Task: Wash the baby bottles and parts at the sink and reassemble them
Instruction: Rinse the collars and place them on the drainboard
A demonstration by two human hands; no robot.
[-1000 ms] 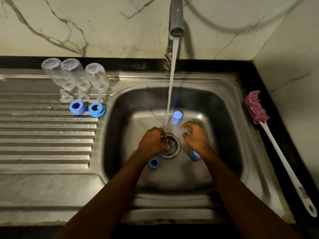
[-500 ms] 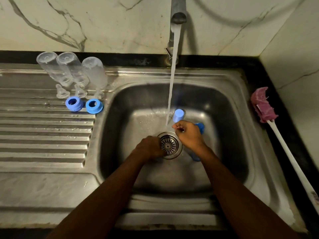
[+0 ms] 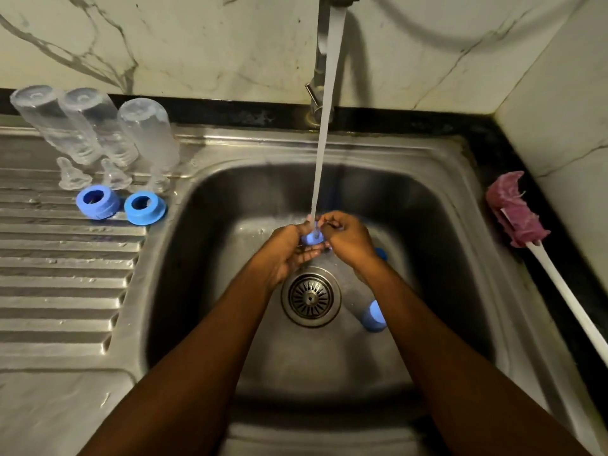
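Under the running tap (image 3: pixel 329 93), both hands have risen from the drain (image 3: pixel 310 296). Left hand (image 3: pixel 286 255) and right hand (image 3: pixel 348 240) together grip a blue part (image 3: pixel 312 237); rinsing has begun.

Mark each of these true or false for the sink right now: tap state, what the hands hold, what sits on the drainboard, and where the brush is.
1. Water is running from the tap. True.
2. Both hands hold a small blue part under the stream. True: left hand and right hand meet around it.
3. Four clear bottles stand on the drainboard. False: three, upside down.
4. Two blue rings lie beside the nipples on the drainboard. True.
5. The bottle brush lies inside the basin. False: it rests on the counter to the right.
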